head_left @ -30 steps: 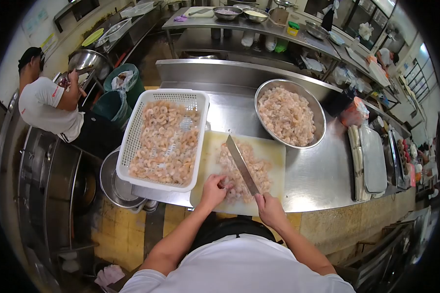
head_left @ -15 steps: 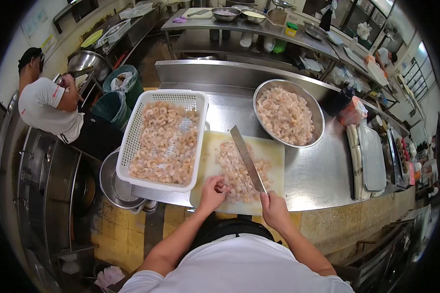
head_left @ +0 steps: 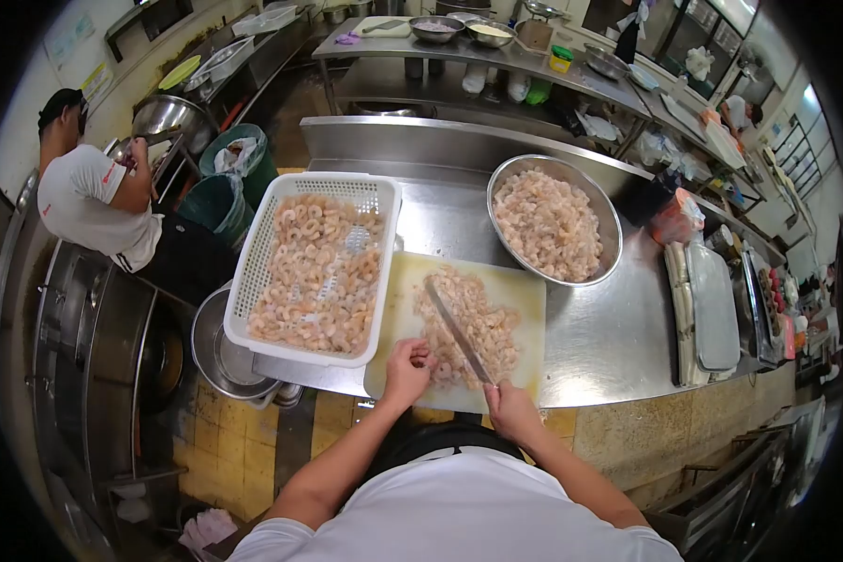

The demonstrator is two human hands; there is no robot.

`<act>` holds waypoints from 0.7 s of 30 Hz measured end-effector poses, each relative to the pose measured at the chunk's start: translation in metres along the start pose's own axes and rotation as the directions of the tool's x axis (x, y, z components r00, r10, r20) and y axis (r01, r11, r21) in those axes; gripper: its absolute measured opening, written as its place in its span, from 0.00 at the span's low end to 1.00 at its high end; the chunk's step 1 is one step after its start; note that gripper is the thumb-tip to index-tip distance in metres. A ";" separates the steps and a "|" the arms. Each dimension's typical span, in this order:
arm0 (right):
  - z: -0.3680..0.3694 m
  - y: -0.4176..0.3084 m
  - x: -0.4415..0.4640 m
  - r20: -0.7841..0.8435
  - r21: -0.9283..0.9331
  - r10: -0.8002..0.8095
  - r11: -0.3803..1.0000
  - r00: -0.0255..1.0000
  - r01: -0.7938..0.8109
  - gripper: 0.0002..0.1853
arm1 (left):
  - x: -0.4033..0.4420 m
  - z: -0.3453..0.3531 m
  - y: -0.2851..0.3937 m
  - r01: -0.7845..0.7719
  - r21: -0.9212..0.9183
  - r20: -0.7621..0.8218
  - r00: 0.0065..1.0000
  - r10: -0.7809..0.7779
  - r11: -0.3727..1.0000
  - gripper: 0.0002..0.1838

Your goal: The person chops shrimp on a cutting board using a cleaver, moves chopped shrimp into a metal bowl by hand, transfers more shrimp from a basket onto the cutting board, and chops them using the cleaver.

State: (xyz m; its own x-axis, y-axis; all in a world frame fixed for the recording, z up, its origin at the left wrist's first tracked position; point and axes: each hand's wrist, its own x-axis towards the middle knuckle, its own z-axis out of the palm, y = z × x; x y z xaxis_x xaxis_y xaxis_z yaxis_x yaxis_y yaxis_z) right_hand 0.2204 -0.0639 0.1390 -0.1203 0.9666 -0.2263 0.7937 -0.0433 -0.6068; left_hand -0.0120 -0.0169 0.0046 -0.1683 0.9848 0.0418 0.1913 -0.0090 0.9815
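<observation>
My right hand (head_left: 512, 412) is closed round the handle of a long kitchen knife (head_left: 457, 330). The blade points away and to the left, across a heap of chopped shrimp (head_left: 487, 323) on a pale cutting board (head_left: 525, 290). At the heap's near left edge is my left hand (head_left: 407, 371), its fingers curled in; whatever they may hold is hidden. Left of the board, a white perforated basket (head_left: 391, 211) contains peeled shrimp (head_left: 309, 272). A steel bowl (head_left: 613, 211) piled with shrimp meat (head_left: 548, 225) stands beyond the board to the right.
A steel pot (head_left: 217, 351) sits below the basket's left side. Wrapped packs and a lidded tray (head_left: 712, 309) lie at the counter's right end. A co-worker (head_left: 103, 201) stands at left near green bins (head_left: 217, 206). A back table (head_left: 534, 70) carries bowls.
The knife has shifted left and toward me over the chopped shrimp, with my right hand moving down and left. My left hand stays almost in place.
</observation>
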 end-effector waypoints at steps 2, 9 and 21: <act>0.006 0.014 -0.002 0.008 -0.007 0.036 0.999 0.999 -0.036 0.24 | 0.003 0.001 0.000 0.034 -0.042 -0.017 0.999 -0.035 0.999 0.23; -0.035 -0.031 -0.014 -0.012 0.067 0.098 0.993 0.995 -0.097 0.26 | 0.010 0.001 0.005 -0.006 0.100 -0.006 1.000 0.007 0.995 0.22; -0.003 0.035 -0.010 0.143 0.133 0.172 0.972 0.975 -0.191 0.28 | 0.044 0.008 0.030 -0.028 0.350 0.094 0.996 -0.005 0.936 0.18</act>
State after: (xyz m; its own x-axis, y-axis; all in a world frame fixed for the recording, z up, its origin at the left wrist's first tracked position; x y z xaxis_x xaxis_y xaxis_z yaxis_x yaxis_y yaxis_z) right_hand 0.2511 -0.0743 0.1222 -0.0658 0.8986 -0.4339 0.7153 -0.2607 -0.6484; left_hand -0.0057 0.0276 0.0340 -0.0779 0.9968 0.0188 0.5224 0.0248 0.8523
